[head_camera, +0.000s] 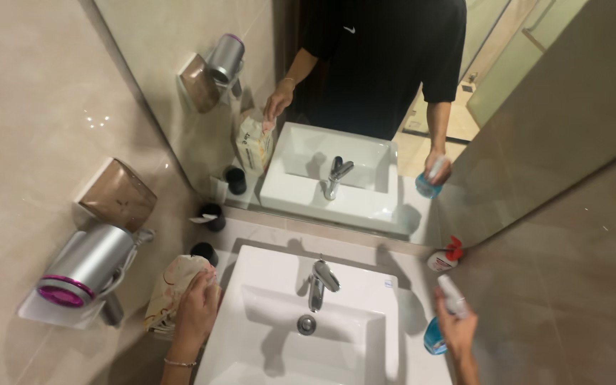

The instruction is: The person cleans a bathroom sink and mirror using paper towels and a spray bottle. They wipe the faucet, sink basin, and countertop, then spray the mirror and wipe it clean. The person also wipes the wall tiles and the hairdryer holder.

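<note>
- Head view: left hand (195,308) lies flat, fingers together, pressed on a soft tissue pack (167,292) at the left edge of the counter, just beside the white sink (365,299).
- Right hand (456,329) wraps a blue spray bottle (436,335) with white nozzle, fingers curled round its neck, right of the sink.
- Chrome faucet (319,282) mid-basin, drain (306,324) below it.
- Silver hair dryer (83,265) with magenta ring sits in its wall holder, far left.
- Second spray bottle with red trigger (445,257) stands against the mirror (536,107).

A cream tissue pack (169,292) with a leafy print stands just left of the white sink (251,335); a blue spray bottle (438,329) with a white nozzle stands upright right of it.
</note>
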